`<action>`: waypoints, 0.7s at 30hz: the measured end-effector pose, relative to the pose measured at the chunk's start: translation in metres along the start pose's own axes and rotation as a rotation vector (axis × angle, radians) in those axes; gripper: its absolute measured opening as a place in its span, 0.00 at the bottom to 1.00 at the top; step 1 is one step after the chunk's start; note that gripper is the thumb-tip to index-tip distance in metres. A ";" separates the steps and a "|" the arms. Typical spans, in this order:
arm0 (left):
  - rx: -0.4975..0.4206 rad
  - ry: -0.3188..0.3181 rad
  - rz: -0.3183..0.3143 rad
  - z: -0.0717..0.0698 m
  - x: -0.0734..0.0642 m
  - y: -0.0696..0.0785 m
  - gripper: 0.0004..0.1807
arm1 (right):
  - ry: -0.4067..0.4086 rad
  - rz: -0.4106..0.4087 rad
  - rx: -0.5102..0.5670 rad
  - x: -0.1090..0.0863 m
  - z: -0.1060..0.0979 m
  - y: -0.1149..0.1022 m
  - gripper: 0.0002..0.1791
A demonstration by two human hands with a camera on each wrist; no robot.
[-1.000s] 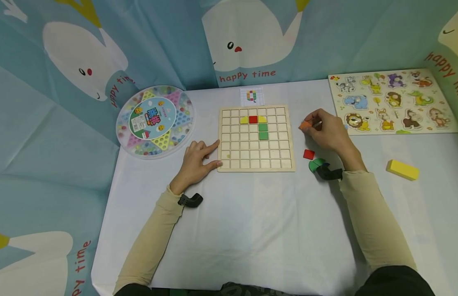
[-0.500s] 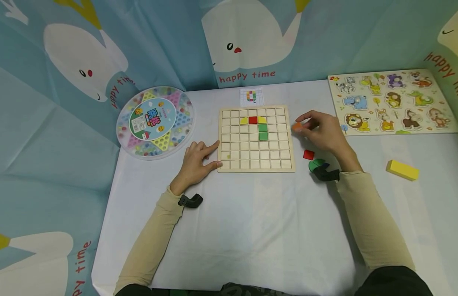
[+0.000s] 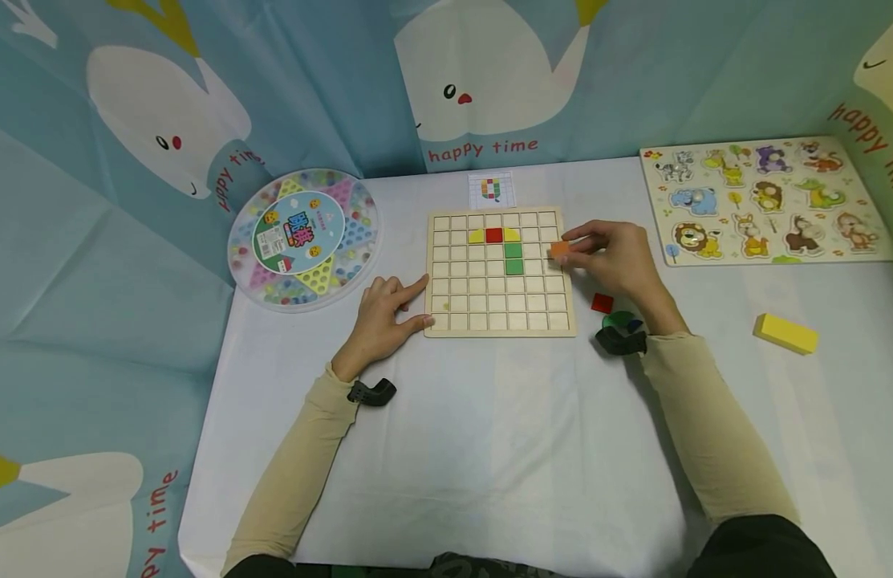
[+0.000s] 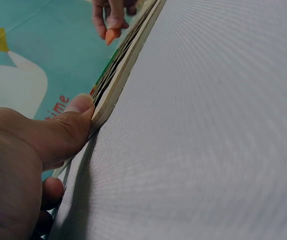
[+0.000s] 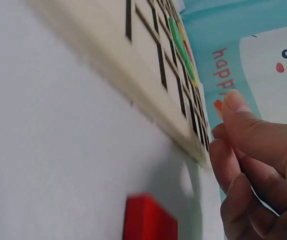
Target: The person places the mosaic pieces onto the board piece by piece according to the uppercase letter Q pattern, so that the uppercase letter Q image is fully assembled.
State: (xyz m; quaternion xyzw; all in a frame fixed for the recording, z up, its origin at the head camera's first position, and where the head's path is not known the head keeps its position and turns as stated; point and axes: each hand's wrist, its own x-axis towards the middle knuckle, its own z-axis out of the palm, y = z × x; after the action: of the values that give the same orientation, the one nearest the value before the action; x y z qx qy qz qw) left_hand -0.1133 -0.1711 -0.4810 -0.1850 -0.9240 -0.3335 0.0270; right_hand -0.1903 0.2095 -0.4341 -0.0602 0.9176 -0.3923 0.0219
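Note:
A wooden grid board (image 3: 460, 305) lies flat on the table. Set in its upper cells are a red square (image 3: 494, 235), two yellow pieces (image 3: 476, 236) flanking it, and two green squares (image 3: 513, 250) stacked below the right yellow one. My left hand (image 3: 379, 321) rests at the board's left edge, thumb and index finger extended against it; in the left wrist view the thumb (image 4: 63, 130) presses the edge. Between thumb and fingers my right hand (image 3: 619, 257) pinches an orange square block (image 3: 558, 249) over the board's right edge. The right wrist view shows only a sliver of orange.
Right of the board lie a red block (image 3: 602, 303) and green pieces (image 3: 619, 321), partly hidden by the wrist strap. A small pattern card (image 3: 492, 189) sits behind the board. Around stand a round game box (image 3: 302, 241), an animal puzzle board (image 3: 767, 201) and a yellow block (image 3: 785, 332).
My right hand has moved left with the orange block, from beside the board to over its right edge. The left hand has stayed in place.

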 end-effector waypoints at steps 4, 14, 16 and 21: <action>-0.001 0.002 0.003 0.000 0.000 0.001 0.40 | 0.014 -0.029 0.026 0.003 0.005 -0.004 0.18; -0.005 -0.001 0.005 0.000 0.001 0.000 0.40 | 0.007 -0.053 0.078 0.011 0.017 -0.015 0.19; -0.002 0.001 0.004 0.000 0.001 0.000 0.40 | 0.007 -0.065 0.092 0.013 0.020 -0.017 0.18; -0.001 0.002 0.004 0.000 0.001 0.000 0.40 | -0.009 -0.067 0.114 0.016 0.026 -0.020 0.19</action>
State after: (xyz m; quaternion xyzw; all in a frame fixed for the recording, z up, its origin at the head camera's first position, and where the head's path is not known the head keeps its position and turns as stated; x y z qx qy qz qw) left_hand -0.1139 -0.1709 -0.4810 -0.1867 -0.9234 -0.3342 0.0285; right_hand -0.2024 0.1750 -0.4368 -0.0911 0.8912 -0.4441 0.0162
